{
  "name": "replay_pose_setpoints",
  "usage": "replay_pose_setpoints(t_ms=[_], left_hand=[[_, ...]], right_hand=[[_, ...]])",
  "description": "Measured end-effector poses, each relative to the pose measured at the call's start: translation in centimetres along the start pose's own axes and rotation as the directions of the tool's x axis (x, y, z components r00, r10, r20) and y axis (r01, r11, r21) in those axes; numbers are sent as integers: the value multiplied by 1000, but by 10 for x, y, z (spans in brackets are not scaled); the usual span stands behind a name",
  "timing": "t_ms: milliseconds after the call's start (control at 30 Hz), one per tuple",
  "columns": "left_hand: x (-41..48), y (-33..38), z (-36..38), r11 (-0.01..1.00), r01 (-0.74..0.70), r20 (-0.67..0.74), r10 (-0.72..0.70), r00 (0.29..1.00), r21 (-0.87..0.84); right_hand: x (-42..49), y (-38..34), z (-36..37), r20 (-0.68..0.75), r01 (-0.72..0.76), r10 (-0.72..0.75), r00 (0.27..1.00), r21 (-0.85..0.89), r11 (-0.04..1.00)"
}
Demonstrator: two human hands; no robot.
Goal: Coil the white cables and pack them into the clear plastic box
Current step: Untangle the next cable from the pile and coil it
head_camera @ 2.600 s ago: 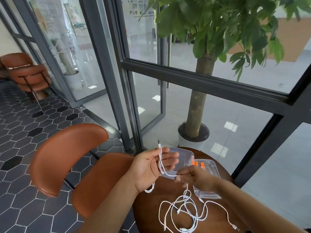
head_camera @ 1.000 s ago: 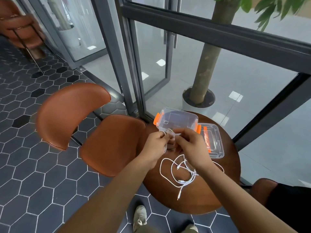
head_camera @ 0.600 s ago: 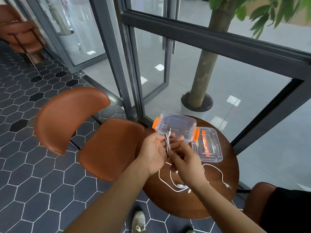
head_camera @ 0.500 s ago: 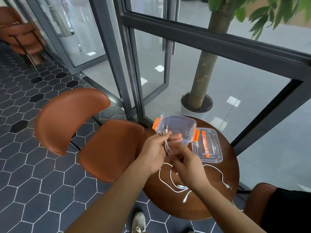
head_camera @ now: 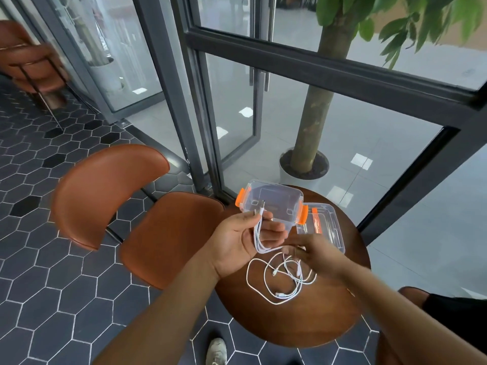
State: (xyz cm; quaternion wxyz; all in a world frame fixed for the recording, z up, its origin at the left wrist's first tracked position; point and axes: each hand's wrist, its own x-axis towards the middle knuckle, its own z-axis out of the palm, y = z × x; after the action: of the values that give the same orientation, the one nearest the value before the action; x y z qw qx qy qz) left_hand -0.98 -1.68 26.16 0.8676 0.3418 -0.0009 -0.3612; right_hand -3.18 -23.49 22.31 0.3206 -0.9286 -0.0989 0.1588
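Head view: my left hand [head_camera: 243, 239] pinches a half-wound thin white cable [head_camera: 259, 234] at 12 o'clock; my right hand [head_camera: 315, 252] grips its tail. Limp, springy loose white cables [head_camera: 282, 281] sprawl on the round wooden bench [head_camera: 290, 320]; the clear plastic box with orange clips [head_camera: 274, 202] sits beyond. I'd pinch where the loops cross.

Café-like lobby: round table [head_camera: 303, 320], leather chairs [head_camera: 137, 206], glass doors [head_camera: 232, 114].

glossy wooden table [head_camera: 303, 320], clear plastic box [head_camera: 274, 204]
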Motion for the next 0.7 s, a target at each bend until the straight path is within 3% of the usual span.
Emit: replay_pose_setpoints(t_ms=[200, 433, 533, 700], left_hand=[[-1, 2, 0, 974, 129, 48, -140, 989, 186], [2, -4, 2, 760, 255, -82, -258, 963, 597], [7, -7, -1, 782, 201, -166, -126, 978, 590], [13, -3, -9, 947, 63, -223, 9, 975, 316]], right_hand=[[31, -13, -49, 11, 198, -212, 977, -414, 889], [43, -67, -75, 19, 168, -182, 983, -480, 861], [34, -79, -66, -96, 105, -170, 981, -478, 872], [22, -78, -36, -300, 16, -88, 950, -233, 972]])
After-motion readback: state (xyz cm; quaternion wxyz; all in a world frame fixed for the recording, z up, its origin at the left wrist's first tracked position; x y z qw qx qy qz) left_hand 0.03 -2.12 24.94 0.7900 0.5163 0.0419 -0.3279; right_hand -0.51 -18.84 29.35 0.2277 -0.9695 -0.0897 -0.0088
